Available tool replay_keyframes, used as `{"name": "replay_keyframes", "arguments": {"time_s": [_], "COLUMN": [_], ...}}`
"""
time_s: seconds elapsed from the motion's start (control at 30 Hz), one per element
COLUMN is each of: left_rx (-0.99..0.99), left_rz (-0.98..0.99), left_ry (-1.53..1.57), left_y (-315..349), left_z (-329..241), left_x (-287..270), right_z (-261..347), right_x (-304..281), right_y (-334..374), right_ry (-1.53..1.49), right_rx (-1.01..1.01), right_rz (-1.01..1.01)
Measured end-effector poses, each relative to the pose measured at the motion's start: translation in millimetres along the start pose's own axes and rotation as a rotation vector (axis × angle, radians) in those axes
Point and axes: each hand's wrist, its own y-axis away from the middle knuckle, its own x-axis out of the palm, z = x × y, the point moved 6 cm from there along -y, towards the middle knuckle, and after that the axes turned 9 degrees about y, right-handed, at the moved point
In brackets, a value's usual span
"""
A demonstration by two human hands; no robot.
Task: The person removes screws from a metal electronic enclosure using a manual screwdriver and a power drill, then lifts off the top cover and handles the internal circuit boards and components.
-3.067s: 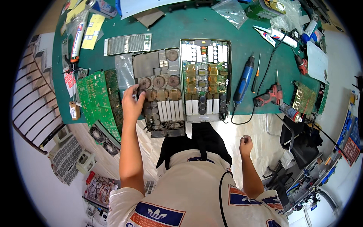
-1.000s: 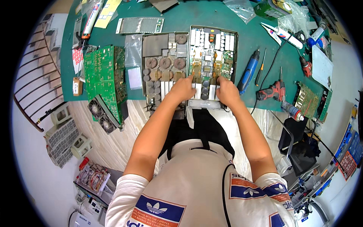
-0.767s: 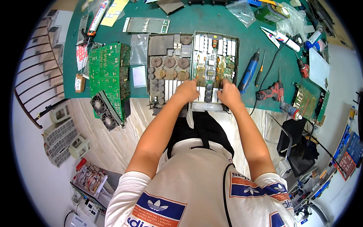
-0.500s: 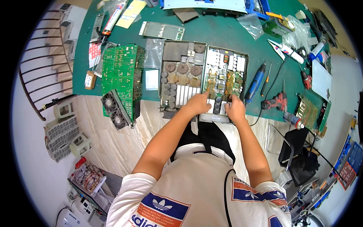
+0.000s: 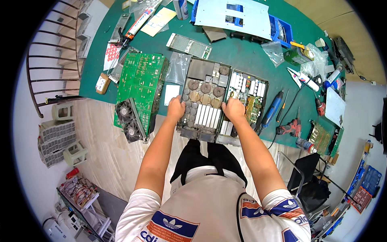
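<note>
Two open metal-cased circuit modules lie side by side at the table's front edge. The left module (image 5: 199, 69) has a dark plate, ring-shaped coils, round capacitors and a row of white bars. My left hand (image 5: 176, 109) is closed on its left edge. On its opposite edge, beside the other unit, my right hand (image 5: 234, 109) is closed with the fingertips curled over the rim. The right module (image 5: 254, 105) carries white blocks and yellowish parts; my right hand covers part of it. Left of my left hand stand a white card (image 5: 172, 94) and a large green circuit board (image 5: 139, 80).
Two black fans (image 5: 128, 121) hang on the green board's near end. To the right lie a blue pen-shaped power tool (image 5: 273, 109), a screwdriver (image 5: 283, 107) and a red-black drill (image 5: 289, 128). A perforated metal plate (image 5: 189, 45) lies behind the modules. A black chair (image 5: 308, 169) stands at right.
Both hands have left the right module and now grip the left module's two side edges. The view has shifted, so the table appears slightly lower and further right.
</note>
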Motion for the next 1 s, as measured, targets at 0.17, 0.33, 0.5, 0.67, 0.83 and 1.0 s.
{"name": "replay_keyframes", "arguments": {"time_s": [0.17, 0.33, 0.5, 0.67, 0.83, 1.0], "left_rx": [-0.003, 0.04, 0.106, 0.129, 0.101, 0.169], "left_rz": [-0.033, -0.058, -0.065, -0.06, -0.019, -0.005], "left_ry": [0.062, 0.07, 0.059, 0.07, 0.069, 0.14], "left_y": [-8, -12, -8, -1, 4, 4], "left_z": [3, 2, -3, -10, -21, -16], "left_x": [0, -4, -1, 10, 16, 17], "right_z": [8, 9, 16, 5, -8, -17], "right_x": [-8, -7, -11, -2, 4, 1], "right_y": [-14, -22, -21, -25, -24, -12], "right_ry": [-0.052, -0.02, 0.051, 0.11, 0.107, 0.054], "right_rx": [0.077, 0.086, 0.044, 0.052, 0.06, 0.07], "right_rz": [0.07, 0.062, 0.042, 0.111, 0.051, 0.015]}}
